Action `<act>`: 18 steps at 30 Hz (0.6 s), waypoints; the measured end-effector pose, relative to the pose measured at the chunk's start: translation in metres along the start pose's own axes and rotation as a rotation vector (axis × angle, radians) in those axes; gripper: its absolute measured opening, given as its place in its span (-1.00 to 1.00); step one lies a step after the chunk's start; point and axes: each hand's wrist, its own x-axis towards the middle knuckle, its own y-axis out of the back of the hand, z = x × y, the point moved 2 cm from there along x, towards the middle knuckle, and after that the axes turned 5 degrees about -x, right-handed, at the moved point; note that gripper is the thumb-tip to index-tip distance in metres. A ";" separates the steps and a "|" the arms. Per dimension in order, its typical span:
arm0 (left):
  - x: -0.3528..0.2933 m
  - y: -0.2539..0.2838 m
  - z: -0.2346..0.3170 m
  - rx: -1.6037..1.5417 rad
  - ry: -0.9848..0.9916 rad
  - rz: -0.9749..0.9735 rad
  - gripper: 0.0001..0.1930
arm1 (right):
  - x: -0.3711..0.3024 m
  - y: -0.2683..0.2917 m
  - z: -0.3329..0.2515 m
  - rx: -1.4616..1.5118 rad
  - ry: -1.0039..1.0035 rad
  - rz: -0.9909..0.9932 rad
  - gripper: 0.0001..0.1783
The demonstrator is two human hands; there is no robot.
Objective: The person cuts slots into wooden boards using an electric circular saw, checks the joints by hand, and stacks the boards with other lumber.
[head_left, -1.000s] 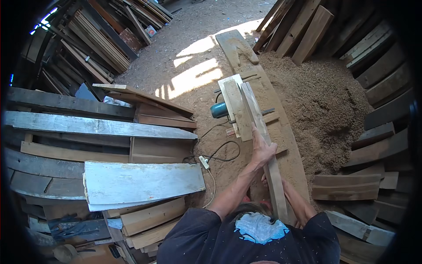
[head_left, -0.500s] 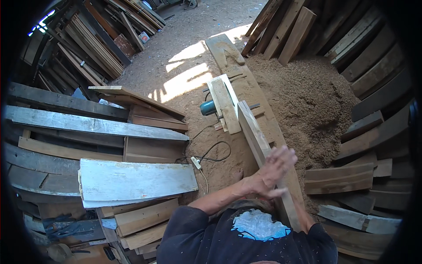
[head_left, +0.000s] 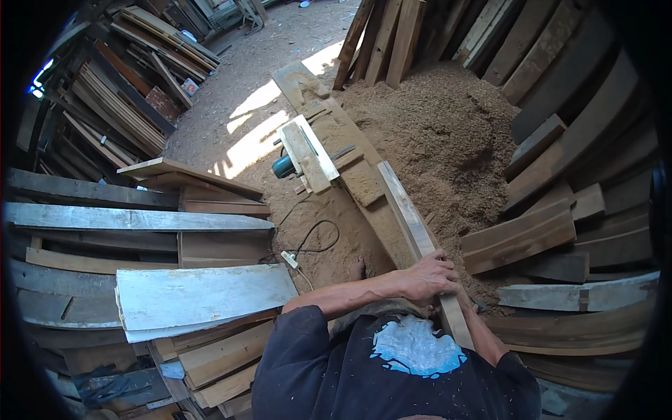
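A long squared timber (head_left: 407, 213) runs from near my body toward the far side of the bench, tilted along its length. My left hand (head_left: 428, 275) is closed over its near part, fingers wrapped across the top edge. My right forearm (head_left: 483, 334) comes up on the timber's right side; most of that hand is hidden behind the timber and my left hand. The timber's far end lies over the right edge of a dusty plank bench (head_left: 360, 133). Left of that end, a green-bodied power tool (head_left: 283, 166) is fixed at the bench beside a white-edged board (head_left: 305, 155).
A large heap of wood shavings (head_left: 448, 126) lies right of the bench. Boards (head_left: 525, 234) are stacked at the right, and pale painted boards (head_left: 203, 297) at the left. A power cord with a white socket (head_left: 290, 259) lies on the ground near my bare foot (head_left: 358, 268).
My left hand, spread open above the timber before, has closed on it. The timber's far end has shifted right, away from the white-edged board. The view has turned somewhat.
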 end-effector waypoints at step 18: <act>0.042 0.102 -0.042 -0.863 0.372 0.482 -0.39 | -0.191 0.048 -0.031 -0.018 0.669 0.257 -0.29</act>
